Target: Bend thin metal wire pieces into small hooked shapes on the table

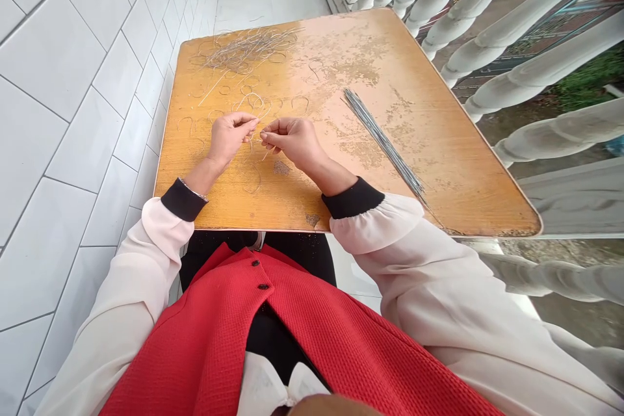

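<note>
Thin wire [264, 108], bent into loops, runs between my two hands above the table's near left part. My left hand [229, 136] is closed, thumb and fingertips pinching the wire. Close beside it, my right hand [292, 140] also pinches with thumb and forefinger, apparently on the same wire; the exact grip is too small to make out. Curved offcuts of wire [299, 103] lie on the tabletop around and beyond my hands. To the right of my right hand rests a bundle of straight grey wires [383, 140], lying slantwise.
A tangled heap of wires [248, 49] covers the far left of the worn wooden table [468, 188]. A white tiled wall [68, 110] stands close on the left. White balusters [526, 81] line the right side. The table's near edge is just before my body.
</note>
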A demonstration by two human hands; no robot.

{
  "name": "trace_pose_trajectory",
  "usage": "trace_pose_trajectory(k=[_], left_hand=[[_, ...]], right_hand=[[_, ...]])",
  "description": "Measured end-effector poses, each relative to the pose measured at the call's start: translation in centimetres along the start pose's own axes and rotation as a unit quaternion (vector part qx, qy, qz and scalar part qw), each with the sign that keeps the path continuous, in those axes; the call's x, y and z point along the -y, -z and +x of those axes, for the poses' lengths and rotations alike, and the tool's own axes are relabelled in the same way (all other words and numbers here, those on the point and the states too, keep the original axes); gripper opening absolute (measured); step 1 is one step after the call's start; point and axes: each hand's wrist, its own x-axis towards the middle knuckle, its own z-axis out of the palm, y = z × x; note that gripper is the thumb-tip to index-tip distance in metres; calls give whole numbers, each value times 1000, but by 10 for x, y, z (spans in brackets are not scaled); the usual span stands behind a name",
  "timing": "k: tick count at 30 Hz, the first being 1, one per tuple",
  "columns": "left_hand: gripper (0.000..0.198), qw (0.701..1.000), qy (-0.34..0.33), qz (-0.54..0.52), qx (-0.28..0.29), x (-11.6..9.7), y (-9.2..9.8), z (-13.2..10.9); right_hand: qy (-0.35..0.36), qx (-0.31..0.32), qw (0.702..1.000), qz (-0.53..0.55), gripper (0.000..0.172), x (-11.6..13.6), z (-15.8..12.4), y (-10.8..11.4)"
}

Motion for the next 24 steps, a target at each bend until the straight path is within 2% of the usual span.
trace_pose_trajectory(k=[4, 11, 18, 24], left_hand=[[20, 1000, 9, -6, 10, -5, 1, -2], [16, 998, 24, -53, -21, -5, 2, 2], [13, 993, 55, -98, -24, -4, 0, 2], [6, 987, 75, -141, -11, -14, 4, 1]], right_hand=[[9, -35, 999, -38, 22, -4, 2, -3], [-16, -68, 997, 35, 29, -2, -2, -9], [-15, -33, 997, 74, 29, 0, -7, -8], [-1, -16, 999, 41, 28, -1, -9, -12]])
